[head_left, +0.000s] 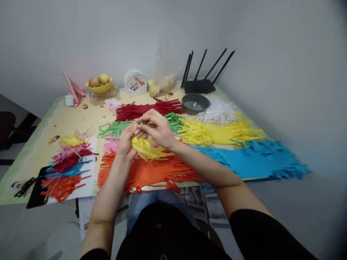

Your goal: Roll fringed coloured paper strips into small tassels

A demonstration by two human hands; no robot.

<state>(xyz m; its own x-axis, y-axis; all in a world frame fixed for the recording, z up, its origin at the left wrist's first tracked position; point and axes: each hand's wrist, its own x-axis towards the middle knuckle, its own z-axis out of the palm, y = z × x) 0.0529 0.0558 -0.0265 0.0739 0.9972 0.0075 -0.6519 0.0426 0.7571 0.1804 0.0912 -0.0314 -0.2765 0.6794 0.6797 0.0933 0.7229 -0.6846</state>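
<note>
Yellow paper strips (pixel 148 148) are pinched by left hand (pixel 127 141) and right hand (pixel 157 128); bunch-shaping seems underway, firmer gathering needed at six o'clock.

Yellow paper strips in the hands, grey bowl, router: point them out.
yellow paper strips (pixel 148 148), head view, on the bunch between both hands
grey bowl (pixel 195 103), head view, on its inner hollow
router (pixel 200 86), head view, on its black body below the antennas

Bunched yellow paper strips (pixel 148 148), fringe drooping
</note>
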